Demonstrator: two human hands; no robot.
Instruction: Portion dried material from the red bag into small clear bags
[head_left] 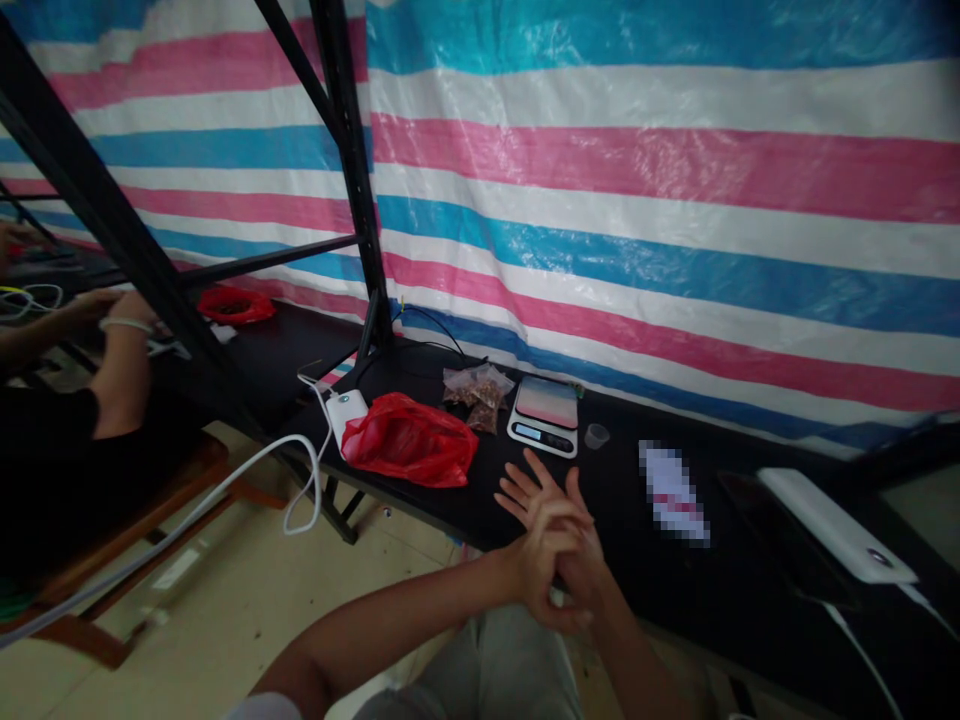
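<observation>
Scale [544, 414]: 1 | red bags [409, 440]: 2 | hands [551, 545]: 2, clasped

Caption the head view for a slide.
Left hand clasps right hand at black table, near red plastic bag and small digital scale.
</observation>
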